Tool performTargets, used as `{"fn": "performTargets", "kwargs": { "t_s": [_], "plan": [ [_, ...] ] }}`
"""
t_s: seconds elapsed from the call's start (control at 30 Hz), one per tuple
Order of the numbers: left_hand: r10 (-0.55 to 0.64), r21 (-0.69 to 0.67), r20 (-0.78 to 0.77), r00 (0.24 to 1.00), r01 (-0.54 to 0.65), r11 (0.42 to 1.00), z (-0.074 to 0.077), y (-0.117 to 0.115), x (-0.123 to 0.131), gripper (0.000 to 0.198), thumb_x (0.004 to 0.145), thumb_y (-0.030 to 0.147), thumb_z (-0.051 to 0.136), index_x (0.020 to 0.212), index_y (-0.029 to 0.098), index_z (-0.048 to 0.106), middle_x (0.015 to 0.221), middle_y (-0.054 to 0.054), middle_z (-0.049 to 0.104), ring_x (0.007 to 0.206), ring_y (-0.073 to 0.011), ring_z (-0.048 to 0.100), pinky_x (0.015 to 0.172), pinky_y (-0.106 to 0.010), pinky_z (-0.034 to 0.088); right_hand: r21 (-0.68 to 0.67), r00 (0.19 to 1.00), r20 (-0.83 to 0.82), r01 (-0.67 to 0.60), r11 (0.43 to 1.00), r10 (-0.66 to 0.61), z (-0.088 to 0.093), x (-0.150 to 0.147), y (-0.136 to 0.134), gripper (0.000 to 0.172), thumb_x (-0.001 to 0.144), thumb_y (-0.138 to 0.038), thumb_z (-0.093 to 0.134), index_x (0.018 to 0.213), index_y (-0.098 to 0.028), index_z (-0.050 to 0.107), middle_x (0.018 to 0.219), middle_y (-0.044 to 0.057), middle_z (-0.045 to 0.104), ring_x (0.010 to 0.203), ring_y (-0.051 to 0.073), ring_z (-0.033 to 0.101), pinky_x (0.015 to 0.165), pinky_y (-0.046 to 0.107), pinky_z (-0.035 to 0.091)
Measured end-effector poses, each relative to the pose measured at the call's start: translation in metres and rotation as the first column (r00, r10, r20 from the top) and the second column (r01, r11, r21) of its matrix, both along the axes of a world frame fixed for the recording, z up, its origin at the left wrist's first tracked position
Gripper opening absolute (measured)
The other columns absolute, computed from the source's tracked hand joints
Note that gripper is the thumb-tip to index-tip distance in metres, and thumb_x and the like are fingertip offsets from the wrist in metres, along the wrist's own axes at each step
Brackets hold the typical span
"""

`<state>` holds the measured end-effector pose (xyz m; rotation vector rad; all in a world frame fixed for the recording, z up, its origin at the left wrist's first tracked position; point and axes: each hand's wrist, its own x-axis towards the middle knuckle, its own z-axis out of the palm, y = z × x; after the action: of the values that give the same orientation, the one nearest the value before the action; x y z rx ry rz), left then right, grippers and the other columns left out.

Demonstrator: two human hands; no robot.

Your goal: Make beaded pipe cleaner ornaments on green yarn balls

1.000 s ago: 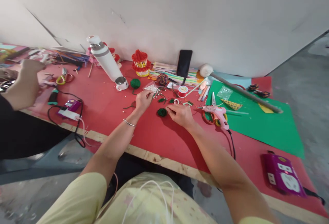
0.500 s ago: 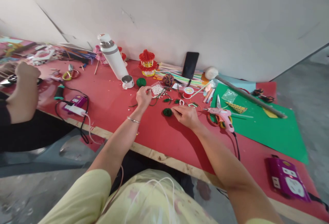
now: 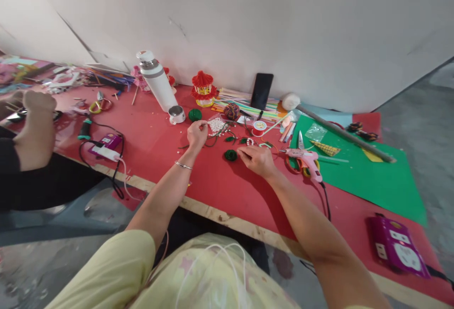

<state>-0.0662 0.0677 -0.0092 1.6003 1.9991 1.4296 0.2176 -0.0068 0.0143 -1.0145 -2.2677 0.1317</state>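
Observation:
My left hand, a thin bracelet at its wrist, is closed in a pinch just left of a pile of small white beads. Anything between its fingertips is too small to make out. My right hand also pinches, its fingertips at the right edge of a small dark green yarn coil; whether they grip its strand cannot be seen. Dark green strands lie beside the left hand. Behind it sits a green yarn ball. Past the right fingers lies a loop of pearly beads.
A pink glue gun lies on scissors at the right, by green card and a purple power box. Behind stand a white flask, a metal cup, a red-and-yellow lantern and a phone. Another person's arm is at left.
My hands keep nearly the same pinched poses and places. The view has shifted slightly, so things at the left sit a little further right.

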Motion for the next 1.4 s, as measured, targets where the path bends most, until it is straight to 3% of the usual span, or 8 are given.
{"fn": "performTargets", "kwargs": {
  "t_s": [0.13, 0.23, 0.37, 0.57, 0.83, 1.0, 1.2, 1.4],
  "plan": [
    [-0.061, -0.016, 0.012, 0.998, 0.061, 0.998, -0.002, -0.002, 0.006, 0.022, 0.090, 0.029, 0.060, 0.101, 0.021, 0.077, 0.094, -0.005, 0.078, 0.084, -0.0181, 0.068, 0.082, -0.029, 0.051, -0.005, 1.000, -0.018, -0.007, 1.000, 0.007, 0.001, -0.001, -0.002, 0.029, 0.106, -0.036, 0.051, 0.103, -0.024, 0.077, 0.099, 0.004, 0.082, 0.088, 0.017, 0.076, 0.075, 0.027, 0.050],
    [-0.102, -0.027, -0.053, 0.993, 0.101, 0.995, 0.001, -0.006, 0.012, 0.028, 0.094, 0.040, 0.057, 0.086, 0.019, 0.075, 0.078, -0.003, 0.072, 0.075, -0.0161, 0.063, 0.073, -0.027, 0.046, -0.007, 1.000, -0.022, -0.020, 1.000, 0.020, 0.002, -0.002, -0.003, 0.028, 0.105, -0.036, 0.051, 0.102, -0.024, 0.077, 0.097, 0.004, 0.082, 0.086, 0.017, 0.076, 0.075, 0.027, 0.050],
    [-0.143, -0.069, -0.122, 0.982, 0.136, 0.988, 0.008, -0.012, 0.018, 0.048, 0.096, 0.052, 0.051, 0.062, 0.019, 0.057, 0.060, 0.000, 0.053, 0.064, -0.0131, 0.049, 0.062, -0.025, 0.036, 0.016, 0.999, -0.026, -0.038, 0.999, 0.039, 0.001, -0.003, -0.003, 0.027, 0.105, -0.036, 0.053, 0.103, -0.023, 0.076, 0.094, 0.005, 0.082, 0.083, 0.017, 0.075, 0.074, 0.028, 0.050],
    [-0.202, -0.093, -0.158, 0.966, 0.190, 0.977, 0.016, -0.017, 0.027, 0.049, 0.094, 0.051, 0.053, 0.057, 0.019, 0.045, 0.056, 0.002, 0.041, 0.061, -0.0119, 0.039, 0.059, -0.026, 0.030, 0.030, 0.999, -0.011, -0.053, 0.998, 0.053, 0.002, -0.004, -0.006, 0.028, 0.105, -0.036, 0.052, 0.104, -0.023, 0.077, 0.093, 0.005, 0.081, 0.080, 0.016, 0.074, 0.072, 0.027, 0.049],
    [-0.277, -0.112, -0.124, 0.953, 0.264, 0.958, 0.018, -0.021, 0.032, 0.040, 0.093, 0.044, 0.056, 0.063, 0.017, 0.062, 0.058, 0.000, 0.053, 0.064, -0.0130, 0.047, 0.059, -0.024, 0.035, 0.019, 0.997, -0.012, -0.071, 0.997, 0.072, 0.002, -0.006, -0.007, 0.029, 0.104, -0.036, 0.051, 0.102, -0.023, 0.077, 0.086, 0.005, 0.079, 0.074, 0.015, 0.070, 0.069, 0.027, 0.047],
    [-0.347, -0.105, -0.052, 0.936, 0.341, 0.934, 0.010, -0.017, 0.032, 0.028, 0.091, 0.040, 0.059, 0.089, 0.019, 0.077, 0.080, -0.002, 0.074, 0.072, -0.0148, 0.062, 0.069, -0.024, 0.045, 0.029, 0.996, -0.016, -0.085, 0.996, 0.085, -0.001, -0.004, -0.006, 0.027, 0.104, -0.035, 0.053, 0.102, -0.023, 0.076, 0.083, 0.004, 0.077, 0.074, 0.014, 0.069, 0.069, 0.027, 0.046],
    [-0.402, -0.095, -0.044, 0.915, 0.397, 0.913, 0.005, -0.017, 0.033, 0.027, 0.089, 0.037, 0.060, 0.096, 0.019, 0.079, 0.091, -0.003, 0.080, 0.083, -0.0177, 0.070, 0.080, -0.025, 0.051, 0.103, 0.994, -0.042, -0.095, 0.990, 0.100, 0.002, -0.006, -0.008, 0.025, 0.103, -0.034, 0.055, 0.098, -0.022, 0.076, 0.079, 0.003, 0.076, 0.068, 0.013, 0.066, 0.064, 0.026, 0.044],
    [-0.434, -0.067, -0.024, 0.901, 0.432, 0.900, 0.000, -0.014, 0.034, 0.028, 0.089, 0.038, 0.063, 0.098, 0.018, 0.080, 0.092, -0.004, 0.080, 0.080, -0.0176, 0.070, 0.077, -0.025, 0.052, 0.091, 0.996, -0.019, -0.083, 0.992, 0.085, -0.003, -0.003, -0.004, 0.026, 0.104, -0.034, 0.054, 0.097, -0.022, 0.076, 0.074, 0.002, 0.073, 0.065, 0.013, 0.062, 0.062, 0.027, 0.040]
  ]
}}
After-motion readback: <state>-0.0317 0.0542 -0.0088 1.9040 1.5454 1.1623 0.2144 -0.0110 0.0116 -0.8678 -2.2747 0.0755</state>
